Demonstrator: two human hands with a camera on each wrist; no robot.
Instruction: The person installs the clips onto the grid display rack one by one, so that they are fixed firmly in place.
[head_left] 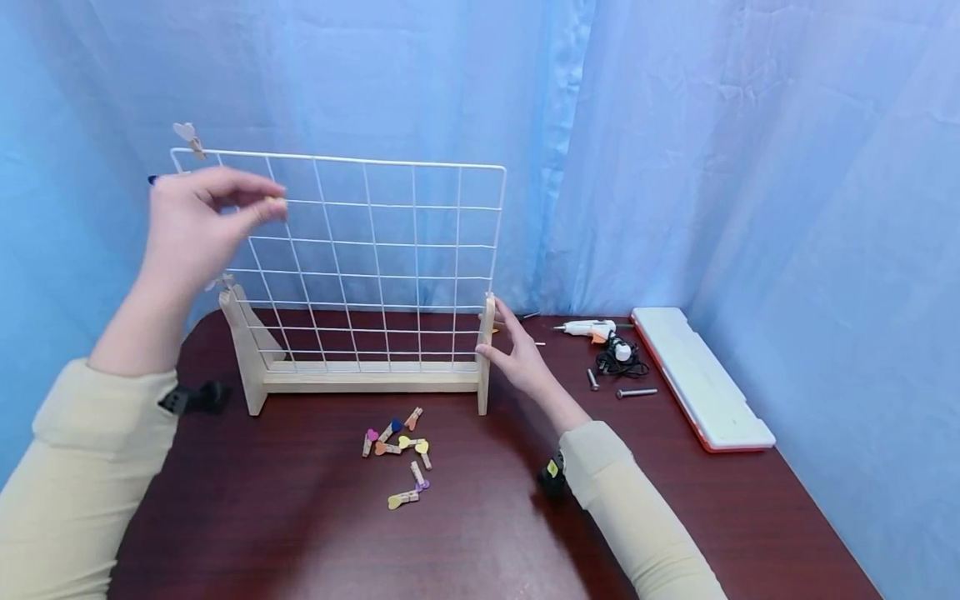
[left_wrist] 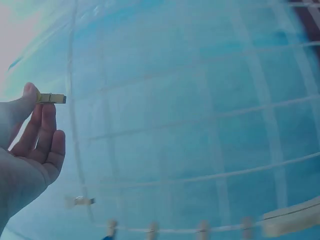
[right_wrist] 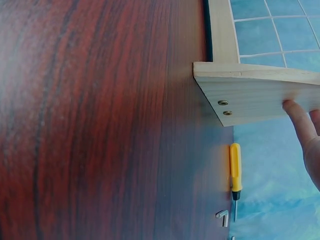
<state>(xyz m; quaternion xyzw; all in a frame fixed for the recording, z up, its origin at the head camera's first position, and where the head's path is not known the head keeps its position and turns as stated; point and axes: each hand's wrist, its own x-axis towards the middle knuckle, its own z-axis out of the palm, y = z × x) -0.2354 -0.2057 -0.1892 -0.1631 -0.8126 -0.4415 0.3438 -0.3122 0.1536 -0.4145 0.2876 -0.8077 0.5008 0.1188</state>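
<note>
Left hand [head_left: 191, 215]: fingertips pinching yellow-topped mini clothespin [left_wrist: 51, 98]
Right hand [head_left: 522, 360]: fingers half-curled, holding wooden upright [right_wrist: 250, 92]
Drop risk: shallow pinch possibly slipping

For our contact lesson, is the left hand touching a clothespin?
Touching: the left wrist view shows the left hand pinching one end of a clothespin.

"What colour are the sleeves [head_left: 60, 500]?"
"Pale cream-yellow, both of them, loosely creased, ending in broad, plain cuffs [head_left: 600, 454]."
"And beside those?"
"Small black gadgets: the left gadget [head_left: 197, 398] looks blocky, the right gadget [head_left: 553, 484] carries a yellow patch [head_left: 552, 469]."
</note>
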